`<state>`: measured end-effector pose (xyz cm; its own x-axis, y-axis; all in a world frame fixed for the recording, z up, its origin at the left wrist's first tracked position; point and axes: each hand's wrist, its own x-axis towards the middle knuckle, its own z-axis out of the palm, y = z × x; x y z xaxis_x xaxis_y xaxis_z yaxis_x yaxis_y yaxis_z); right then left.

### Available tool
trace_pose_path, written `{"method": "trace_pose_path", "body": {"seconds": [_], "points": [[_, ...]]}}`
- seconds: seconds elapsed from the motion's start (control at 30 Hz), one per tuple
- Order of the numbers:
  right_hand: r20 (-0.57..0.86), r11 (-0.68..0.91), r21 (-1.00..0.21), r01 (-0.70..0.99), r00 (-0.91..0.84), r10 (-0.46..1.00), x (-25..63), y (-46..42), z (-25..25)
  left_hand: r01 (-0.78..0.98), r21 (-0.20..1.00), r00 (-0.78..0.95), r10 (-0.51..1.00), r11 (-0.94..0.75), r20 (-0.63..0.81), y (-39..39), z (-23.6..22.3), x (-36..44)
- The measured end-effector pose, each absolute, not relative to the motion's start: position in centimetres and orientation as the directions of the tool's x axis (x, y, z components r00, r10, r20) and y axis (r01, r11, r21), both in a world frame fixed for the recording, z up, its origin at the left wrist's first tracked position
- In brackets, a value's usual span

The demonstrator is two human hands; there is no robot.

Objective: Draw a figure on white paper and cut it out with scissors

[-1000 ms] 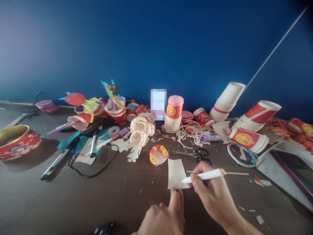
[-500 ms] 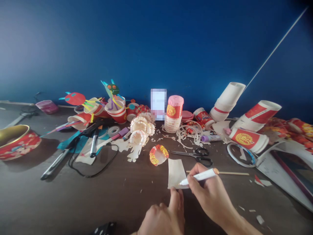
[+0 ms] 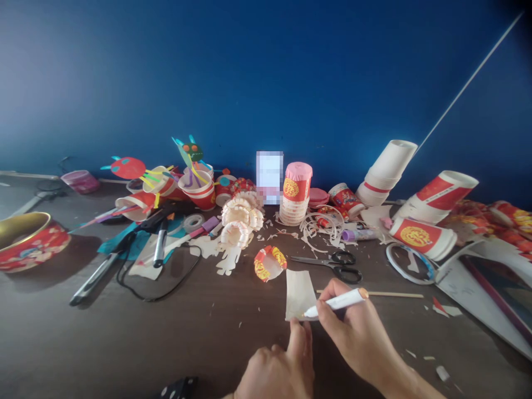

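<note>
The right hand [image 3: 353,327] was closed narrowly around a white marker [image 3: 338,301], its tip at the lower edge of a pale paper strip [image 3: 299,293]. The strip lay on the table [image 3: 166,332] just in front of the scissors [image 3: 328,265]. The left hand [image 3: 276,363] had its thumb at the strip's near edge, apparently pinning it, though how far that hand was open could not be told. Holding the paper flat there suited a steady, clean mark.
</note>
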<state>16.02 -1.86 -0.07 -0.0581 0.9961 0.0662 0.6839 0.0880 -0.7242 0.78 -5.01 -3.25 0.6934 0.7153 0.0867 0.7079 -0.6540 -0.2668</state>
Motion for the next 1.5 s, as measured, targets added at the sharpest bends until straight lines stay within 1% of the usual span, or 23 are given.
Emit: {"method": "trace_pose_path", "body": {"seconds": [0.2, 0.57, 0.8, 1.03, 1.3, 1.5], "points": [[0.084, 0.091, -0.724, 0.683, -0.043, 0.996, 15.96, -1.76, -0.11, 0.709, -0.259, 0.692, 0.717, -0.656, 0.08, -5.01, -3.22, 0.74], [0.038, 0.066, -0.744, 0.665, -0.056, 0.998, 15.72, -1.98, 0.13, 0.716, -0.267, 0.687, 0.72, -0.646, 0.101, -4.97, -3.24, 0.69], [0.066, 0.015, -0.798, 0.603, 0.063, 0.996, 16.18, -1.65, -0.29, 0.709, -0.244, 0.689, 0.723, -0.662, 0.039, -4.91, -3.27, 0.75], [0.058, 0.009, -0.788, 0.616, 0.06, 0.996, 16.15, -1.57, 0.08, 0.702, -0.24, 0.695, 0.718, -0.67, 0.03, -4.99, -3.45, 0.75], [0.081, 0.041, -0.741, 0.671, 0.028, 0.996, 16.08, -1.52, 0.02, 0.7, -0.252, 0.697, 0.715, -0.668, 0.042, -4.99, -3.27, 0.77], [0.061, 0.04, -0.729, 0.684, 0.007, 0.998, 16.02, -1.56, 0.18, 0.709, -0.224, 0.691, 0.722, -0.669, 0.033, -4.95, -3.39, 0.76]]}}
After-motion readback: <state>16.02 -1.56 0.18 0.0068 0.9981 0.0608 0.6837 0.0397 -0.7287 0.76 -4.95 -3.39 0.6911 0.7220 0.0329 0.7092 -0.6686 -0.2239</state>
